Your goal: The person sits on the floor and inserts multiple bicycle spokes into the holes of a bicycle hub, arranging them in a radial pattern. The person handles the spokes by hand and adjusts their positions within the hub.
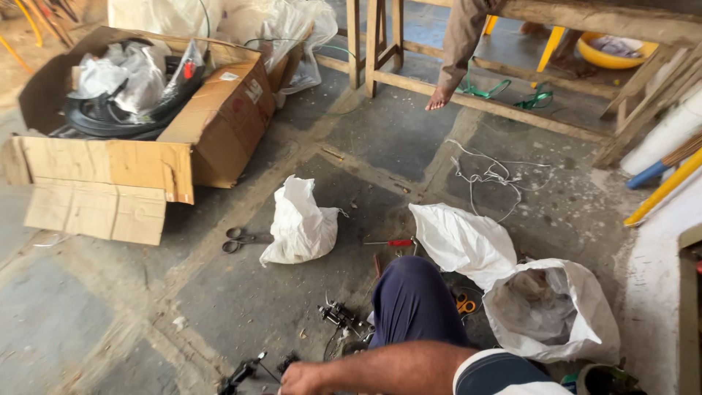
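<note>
At six o'clock one hand (301,378) rests by a black metal part (245,371) on the floor (88,322), finger state unclear, scissors (238,240) at nine o'clock.

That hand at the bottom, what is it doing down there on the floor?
A person sits on the concrete floor. One hand reaches across to small black metal parts at the bottom edge; which hand it is and whether it grips them cannot be told. More black parts lie by the knee. Around them are white sacks, scissors, a red-handled tool and an open cardboard box. Another person's bare foot stands by a wooden bench.
</note>
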`<state>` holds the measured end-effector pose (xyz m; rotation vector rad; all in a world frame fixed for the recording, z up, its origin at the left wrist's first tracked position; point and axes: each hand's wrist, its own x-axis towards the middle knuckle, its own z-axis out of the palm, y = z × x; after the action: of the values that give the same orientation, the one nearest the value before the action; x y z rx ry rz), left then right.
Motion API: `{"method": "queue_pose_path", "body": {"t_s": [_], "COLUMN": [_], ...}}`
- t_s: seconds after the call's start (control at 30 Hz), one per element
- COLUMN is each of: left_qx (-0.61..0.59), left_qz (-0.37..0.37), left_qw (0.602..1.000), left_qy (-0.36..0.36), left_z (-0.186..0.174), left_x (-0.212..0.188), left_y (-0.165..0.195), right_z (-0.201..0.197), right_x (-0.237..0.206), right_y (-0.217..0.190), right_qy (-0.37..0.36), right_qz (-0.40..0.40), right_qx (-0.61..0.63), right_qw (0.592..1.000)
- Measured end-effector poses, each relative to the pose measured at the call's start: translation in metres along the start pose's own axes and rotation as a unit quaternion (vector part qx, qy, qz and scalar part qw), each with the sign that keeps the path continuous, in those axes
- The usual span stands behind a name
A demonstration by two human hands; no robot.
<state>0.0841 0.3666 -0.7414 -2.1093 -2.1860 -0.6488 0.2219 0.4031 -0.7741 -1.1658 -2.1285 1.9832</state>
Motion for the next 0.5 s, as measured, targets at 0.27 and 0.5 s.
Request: {"method": "queue_pose_path", "body": {"t_s": [0.27, 0.5], "left_qx": [0.033, -0.061], "left_qz": [0.010, 0.069], "left_qw": [0.978, 0.967], "left_qy": [0.207, 0.236], "left_z": [-0.026, -0.100], "left_x": [-0.038, -0.017], "left_y": [0.024, 0.052], "right_z": [-0.001, 0.036], "right_x": [-0.035, -0.037], "right_y": [-0.046, -0.057], "right_qy": [0.006, -0.048], "right_qz": [-0.060, -0.028], "right_qx": [-0.053, 0.073], "right_qw": [0.997, 0.996]}}
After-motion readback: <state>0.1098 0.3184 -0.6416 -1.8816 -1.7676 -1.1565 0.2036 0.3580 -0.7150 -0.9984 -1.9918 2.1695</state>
